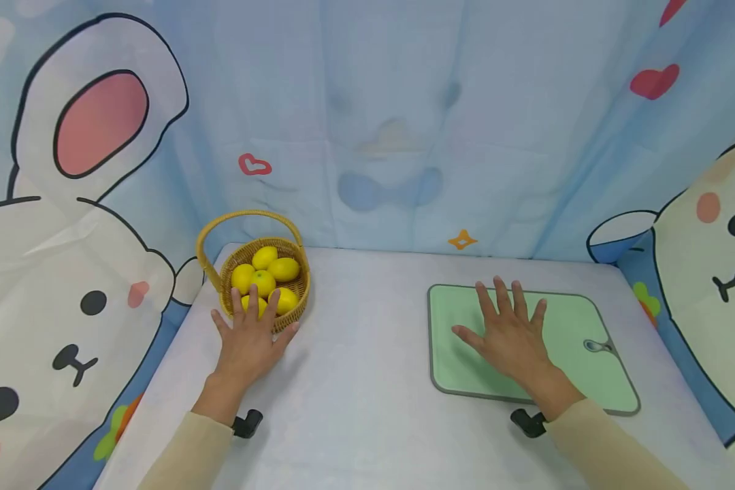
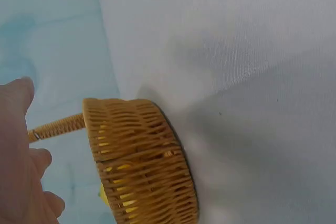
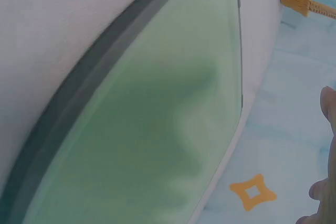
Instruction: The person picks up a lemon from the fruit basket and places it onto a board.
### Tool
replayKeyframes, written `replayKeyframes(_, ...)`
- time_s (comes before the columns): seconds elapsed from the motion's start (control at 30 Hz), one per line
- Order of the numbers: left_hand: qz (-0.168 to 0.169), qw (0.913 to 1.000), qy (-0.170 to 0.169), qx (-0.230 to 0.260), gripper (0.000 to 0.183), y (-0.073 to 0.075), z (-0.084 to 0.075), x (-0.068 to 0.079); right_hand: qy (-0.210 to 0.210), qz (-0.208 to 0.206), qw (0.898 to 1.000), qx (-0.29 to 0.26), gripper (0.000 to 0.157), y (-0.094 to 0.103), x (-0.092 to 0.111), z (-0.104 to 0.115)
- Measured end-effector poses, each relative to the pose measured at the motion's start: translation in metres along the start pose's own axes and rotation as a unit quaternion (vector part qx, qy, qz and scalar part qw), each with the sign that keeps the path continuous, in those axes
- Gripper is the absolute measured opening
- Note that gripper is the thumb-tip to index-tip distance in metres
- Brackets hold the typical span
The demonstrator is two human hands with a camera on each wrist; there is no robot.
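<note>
Basket (image 2: 148, 171): standing upright, far left on the table (image 1: 367, 340), walls seemingly keeping the lemons (image 1: 263, 282) bunched.
Left hand (image 1: 248, 346): spread by the basket, gripping nothing; contact hard to tell, front lemons partly hidden!
Right hand (image 1: 514, 340): well apart, spread over the board (image 1: 566, 340), holding nothing, masking its middle.
Board: flat, perhaps for steadiness; right wrist view crops it.
</note>
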State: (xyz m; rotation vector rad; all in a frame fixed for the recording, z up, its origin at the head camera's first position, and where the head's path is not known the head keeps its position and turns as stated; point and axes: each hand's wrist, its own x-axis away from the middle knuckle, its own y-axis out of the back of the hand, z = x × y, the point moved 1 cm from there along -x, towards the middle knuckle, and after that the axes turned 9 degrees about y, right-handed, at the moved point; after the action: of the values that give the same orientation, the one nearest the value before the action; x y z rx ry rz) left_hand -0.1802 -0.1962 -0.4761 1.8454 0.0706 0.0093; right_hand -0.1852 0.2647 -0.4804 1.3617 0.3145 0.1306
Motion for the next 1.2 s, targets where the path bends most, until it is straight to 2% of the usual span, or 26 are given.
replayKeyframes(0.17,-0.002,0.9999,0.017,0.0,0.082,0.006,0.012,-0.004,0.011,0.014,1.0,-0.002,0.103,-0.006,-0.014,0.016)
replayKeyframes(0.3,0.001,0.999,0.045,0.0,0.081,0.011,0.03,-0.007,0.041,0.03,0.999,0.005,0.101,-0.014,-0.037,0.043)
replayKeyframes(0.53,0.023,0.9958,0.087,0.016,0.088,0.008,0.059,-0.016,0.141,0.059,0.988,0.015,0.099,-0.033,-0.083,0.12)
replayKeyframes(0.7,0.055,0.9939,0.085,0.045,0.093,-0.006,0.065,-0.023,0.2,0.116,0.973,0.0,0.098,-0.049,-0.104,0.181)
replayKeyframes(0.83,0.08,0.9904,0.087,0.072,0.089,-0.011,0.067,-0.023,0.229,0.153,0.961,-0.011,0.098,-0.065,-0.115,0.218)
replayKeyframes(0.97,0.091,0.9878,0.095,0.083,0.084,-0.011,0.065,-0.021,0.23,0.173,0.957,-0.026,0.097,-0.076,-0.123,0.234)
replayKeyframes(1.2,0.099,0.9861,0.101,0.088,0.082,-0.008,0.058,-0.024,0.212,0.183,0.96,-0.001,0.096,-0.077,-0.125,0.231)
